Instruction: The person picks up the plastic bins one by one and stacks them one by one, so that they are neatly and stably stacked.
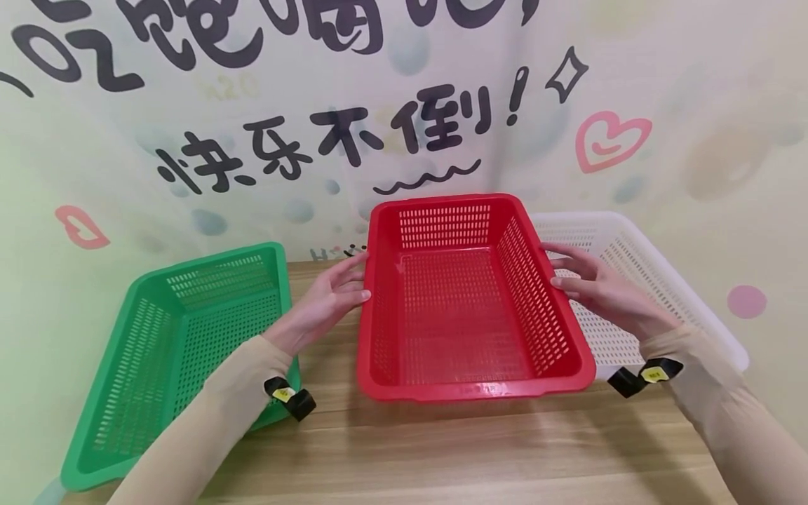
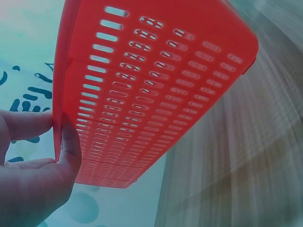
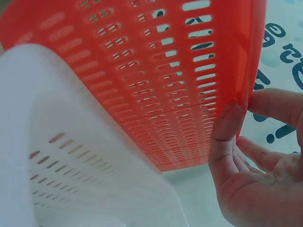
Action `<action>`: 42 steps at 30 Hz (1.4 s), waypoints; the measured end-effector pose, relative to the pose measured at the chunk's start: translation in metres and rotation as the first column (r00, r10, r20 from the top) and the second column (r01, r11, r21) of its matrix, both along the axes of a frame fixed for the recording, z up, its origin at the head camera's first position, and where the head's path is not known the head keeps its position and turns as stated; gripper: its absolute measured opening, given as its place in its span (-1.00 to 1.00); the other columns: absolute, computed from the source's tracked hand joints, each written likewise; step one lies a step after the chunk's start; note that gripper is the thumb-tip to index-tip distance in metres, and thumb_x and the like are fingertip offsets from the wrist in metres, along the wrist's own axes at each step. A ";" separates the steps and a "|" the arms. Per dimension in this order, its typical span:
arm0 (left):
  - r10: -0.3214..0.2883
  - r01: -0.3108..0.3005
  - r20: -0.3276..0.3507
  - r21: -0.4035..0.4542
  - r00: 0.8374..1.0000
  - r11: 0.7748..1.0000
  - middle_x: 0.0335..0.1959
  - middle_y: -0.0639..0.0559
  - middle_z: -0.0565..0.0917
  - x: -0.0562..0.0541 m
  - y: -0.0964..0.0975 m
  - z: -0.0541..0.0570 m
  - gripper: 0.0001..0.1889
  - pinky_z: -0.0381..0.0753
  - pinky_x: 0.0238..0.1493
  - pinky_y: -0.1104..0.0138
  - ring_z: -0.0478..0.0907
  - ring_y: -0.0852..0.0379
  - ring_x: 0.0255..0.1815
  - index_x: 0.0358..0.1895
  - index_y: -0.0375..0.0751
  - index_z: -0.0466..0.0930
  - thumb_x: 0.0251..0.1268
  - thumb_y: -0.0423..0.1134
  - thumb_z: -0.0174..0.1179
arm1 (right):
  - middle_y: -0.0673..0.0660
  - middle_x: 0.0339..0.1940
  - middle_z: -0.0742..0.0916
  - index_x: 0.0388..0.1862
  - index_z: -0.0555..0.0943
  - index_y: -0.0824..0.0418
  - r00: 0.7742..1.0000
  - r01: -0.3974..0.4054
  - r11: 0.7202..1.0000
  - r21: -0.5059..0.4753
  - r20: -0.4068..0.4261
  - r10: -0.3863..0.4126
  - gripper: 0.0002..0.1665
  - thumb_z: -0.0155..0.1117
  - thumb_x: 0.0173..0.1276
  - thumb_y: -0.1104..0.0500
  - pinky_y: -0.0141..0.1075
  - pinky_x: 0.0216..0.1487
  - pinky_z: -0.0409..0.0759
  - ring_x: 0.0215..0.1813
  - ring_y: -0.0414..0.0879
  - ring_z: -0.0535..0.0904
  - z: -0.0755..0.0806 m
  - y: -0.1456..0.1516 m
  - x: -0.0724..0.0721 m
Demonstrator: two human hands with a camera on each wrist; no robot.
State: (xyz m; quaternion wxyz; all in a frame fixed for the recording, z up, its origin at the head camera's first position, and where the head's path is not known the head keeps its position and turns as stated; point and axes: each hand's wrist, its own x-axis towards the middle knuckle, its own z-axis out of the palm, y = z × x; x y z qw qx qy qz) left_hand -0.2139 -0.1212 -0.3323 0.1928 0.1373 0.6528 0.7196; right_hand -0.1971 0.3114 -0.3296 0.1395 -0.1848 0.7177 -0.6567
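A red plastic basket (image 1: 480, 391) with slotted walls and nothing inside is held between both hands, its opening tilted toward the head camera. On its left rim, my left hand (image 1: 331, 298) pinches the edge, thumb on one side and fingers on the other, as the left wrist view shows. Likewise, the right hand (image 1: 596, 284) grips the opposite rim; in the right wrist view its thumb and fingers (image 3: 272, 106) sandwich the lip. The basket seems raised off the wooden table (image 1: 404, 449). Its right side overlaps a white basket (image 1: 688, 293), partly hiding it.
A green basket (image 1: 205, 266) stands tilted at the left, partly behind the left forearm. Behind everything hangs a pale wall cloth (image 1: 442, 168) with dark lettering. Each wrist wears a black strap with a small device.
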 end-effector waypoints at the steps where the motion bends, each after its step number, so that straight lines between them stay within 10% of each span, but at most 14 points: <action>1: 0.003 -0.003 -0.001 0.001 1.000 1.000 0.30 -0.32 0.33 -0.001 0.001 0.001 -0.28 0.53 0.12 0.24 0.47 -0.07 0.16 0.53 -0.16 -0.01 0.36 -0.49 0.04 | 0.24 0.15 0.51 0.53 0.12 0.15 1.000 0.002 1.000 0.003 -0.002 -0.002 -0.31 0.04 0.47 0.35 -0.19 -0.05 0.64 0.02 -0.02 0.60 0.001 0.001 0.000; 22: 0.008 -0.003 -0.046 0.108 0.999 0.994 0.29 -0.28 0.35 -0.012 0.033 0.035 -0.31 0.50 0.16 0.21 0.39 -0.20 0.26 0.51 -0.11 0.10 0.35 -0.47 0.07 | 0.09 0.19 0.60 0.50 0.20 0.14 0.997 0.038 0.999 -0.031 -0.062 -0.040 -0.34 -0.05 0.46 0.43 -0.26 -0.06 0.64 0.01 -0.06 0.64 0.041 0.027 0.003; 42: 0.023 -0.007 -0.066 0.242 0.998 0.970 0.26 -0.48 0.30 -0.026 0.079 0.037 -0.34 0.57 0.01 0.31 0.54 -0.06 -0.03 0.48 -0.26 0.13 0.32 -0.59 0.01 | 0.05 0.02 0.70 0.39 0.40 -0.04 0.954 0.273 0.955 -0.115 0.162 -0.253 -0.46 0.02 0.49 0.32 -0.24 -0.19 0.68 -0.12 -0.06 0.68 0.058 0.055 0.009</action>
